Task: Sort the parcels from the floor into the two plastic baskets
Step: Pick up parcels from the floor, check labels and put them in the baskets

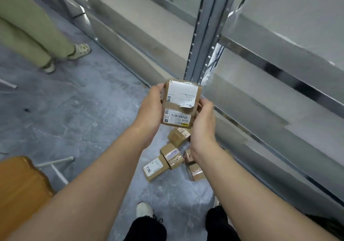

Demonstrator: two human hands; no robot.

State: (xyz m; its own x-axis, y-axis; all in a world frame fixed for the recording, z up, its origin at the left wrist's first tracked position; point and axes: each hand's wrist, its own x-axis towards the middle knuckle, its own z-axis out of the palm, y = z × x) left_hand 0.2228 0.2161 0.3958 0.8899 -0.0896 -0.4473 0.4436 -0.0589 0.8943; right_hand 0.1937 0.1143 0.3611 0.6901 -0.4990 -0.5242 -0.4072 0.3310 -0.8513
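A labelled parcel (179,104) is held between left hand (150,110) and right hand (202,127), fingers (205,104) curled round its sides, above floor parcels (170,157).

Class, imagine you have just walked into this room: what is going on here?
A person stands over a small heap of cardboard parcels on the grey floor, beside metal shelving. The left hand and right hand grip what looks like two labelled parcels held together, labels facing up. No basket is in view, so these are not yet sorted. A second person in green trousers stands at far left.
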